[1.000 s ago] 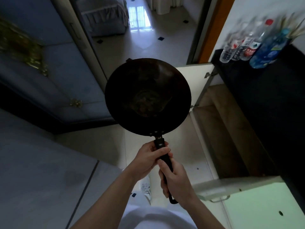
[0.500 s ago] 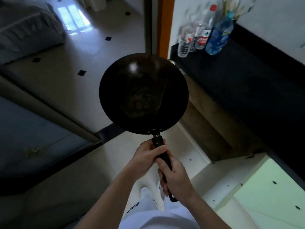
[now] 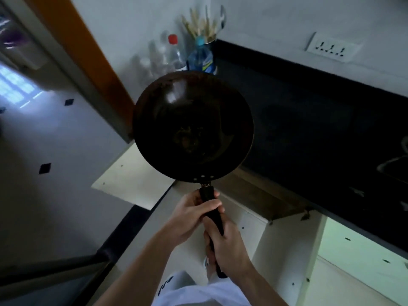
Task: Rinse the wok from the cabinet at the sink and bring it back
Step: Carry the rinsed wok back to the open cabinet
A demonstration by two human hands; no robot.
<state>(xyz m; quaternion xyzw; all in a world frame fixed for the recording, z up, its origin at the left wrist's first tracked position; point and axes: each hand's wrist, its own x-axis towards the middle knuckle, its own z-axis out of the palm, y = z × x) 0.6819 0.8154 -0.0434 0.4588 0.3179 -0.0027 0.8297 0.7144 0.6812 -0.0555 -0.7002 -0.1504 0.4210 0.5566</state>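
Note:
A dark round wok (image 3: 193, 125) with a black handle hangs level in the air at the middle of the head view, its inside showing brownish residue. My left hand (image 3: 191, 214) grips the handle just below the rivets. My right hand (image 3: 227, 250) grips the handle's lower part, close behind the left. The wok's bowl is above an open lower cabinet (image 3: 254, 195) under the black counter (image 3: 309, 120). The cabinet's inside is partly hidden by the wok.
Several plastic bottles (image 3: 176, 56) and a holder of utensils (image 3: 204, 25) stand at the counter's far left end. Pale cabinet doors (image 3: 132, 175) stand open on both sides. A wall socket (image 3: 333, 48) sits above the counter. A tiled floor lies at left.
The view has swung right toward the counter; the doorway and floor slid left. Both hands keep the same grip on the wok's handle.

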